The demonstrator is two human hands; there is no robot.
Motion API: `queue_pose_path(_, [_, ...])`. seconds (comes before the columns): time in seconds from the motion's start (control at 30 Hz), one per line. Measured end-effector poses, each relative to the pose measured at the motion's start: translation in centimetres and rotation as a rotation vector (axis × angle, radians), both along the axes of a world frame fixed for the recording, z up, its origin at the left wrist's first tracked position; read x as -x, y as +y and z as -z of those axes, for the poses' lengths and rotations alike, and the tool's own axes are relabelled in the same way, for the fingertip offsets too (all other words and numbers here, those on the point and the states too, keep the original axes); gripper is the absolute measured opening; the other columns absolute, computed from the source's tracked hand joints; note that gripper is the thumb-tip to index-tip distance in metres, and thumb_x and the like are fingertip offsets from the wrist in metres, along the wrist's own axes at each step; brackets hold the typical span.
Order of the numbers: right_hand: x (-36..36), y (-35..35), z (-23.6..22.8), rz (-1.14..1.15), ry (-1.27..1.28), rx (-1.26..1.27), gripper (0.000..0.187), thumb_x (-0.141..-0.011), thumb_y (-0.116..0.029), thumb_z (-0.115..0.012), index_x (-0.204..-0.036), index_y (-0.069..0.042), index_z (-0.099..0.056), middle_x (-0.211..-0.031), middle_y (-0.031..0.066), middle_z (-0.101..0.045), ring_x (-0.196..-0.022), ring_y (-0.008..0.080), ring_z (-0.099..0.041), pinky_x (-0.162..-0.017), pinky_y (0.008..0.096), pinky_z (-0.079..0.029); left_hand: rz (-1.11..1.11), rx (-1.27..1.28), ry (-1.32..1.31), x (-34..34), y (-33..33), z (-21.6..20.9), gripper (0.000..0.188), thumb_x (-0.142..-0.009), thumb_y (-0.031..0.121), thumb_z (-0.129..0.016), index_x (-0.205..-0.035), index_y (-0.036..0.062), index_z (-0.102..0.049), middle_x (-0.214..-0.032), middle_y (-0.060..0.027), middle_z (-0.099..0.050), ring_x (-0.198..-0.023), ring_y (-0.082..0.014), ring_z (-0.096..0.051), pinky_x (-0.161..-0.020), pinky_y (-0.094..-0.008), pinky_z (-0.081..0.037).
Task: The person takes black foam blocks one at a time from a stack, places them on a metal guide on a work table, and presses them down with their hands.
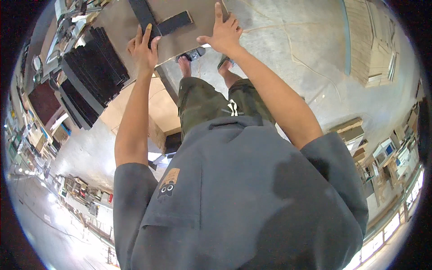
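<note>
A brown board (121,20) lies flat in front of me at the top of the view. On it rest a long black strip (142,12) and a shorter black strip (176,23), set at an angle with their ends close together. My left hand (145,55) is at the near end of the long strip, fingers stretched out and touching it; something yellow covers part of one finger. My right hand (225,35) lies at the board's right side, thumb and index finger spread, the other fingers partly bent. Nothing shows in its grasp.
To the left stands a stack of black panels (96,63). Below the board is an open cardboard box (157,103). Pale stacked boards (366,49) stand at the right on the grey concrete floor (279,49). My feet are just under the board's near edge.
</note>
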State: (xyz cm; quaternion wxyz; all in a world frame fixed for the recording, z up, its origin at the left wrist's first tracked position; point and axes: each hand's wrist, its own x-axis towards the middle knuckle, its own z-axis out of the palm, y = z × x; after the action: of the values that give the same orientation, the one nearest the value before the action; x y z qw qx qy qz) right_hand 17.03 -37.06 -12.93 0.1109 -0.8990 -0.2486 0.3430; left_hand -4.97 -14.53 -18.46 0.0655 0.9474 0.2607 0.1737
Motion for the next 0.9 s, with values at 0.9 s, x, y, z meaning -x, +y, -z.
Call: queue_pose_path(0.9, [1.0,-1.8,3.5,0.070,-0.132,-0.264,0.150,-0.074,-0.064,-0.096,-0.181,-0.033,0.006,-0.162,0.0407,-0.032,-0.151,0.0587,-0.035,-0.117,0.0732,-0.032,0.028,-0.001,0.048,-0.9,-1.2,-1.9,0.052,-0.105,0.045,-0.072,-0.154,0.0272,-0.069,-0.162,-0.0145,-0.062,-0.124,-0.0384,-0.059,-0.114,-0.0505,-0.041])
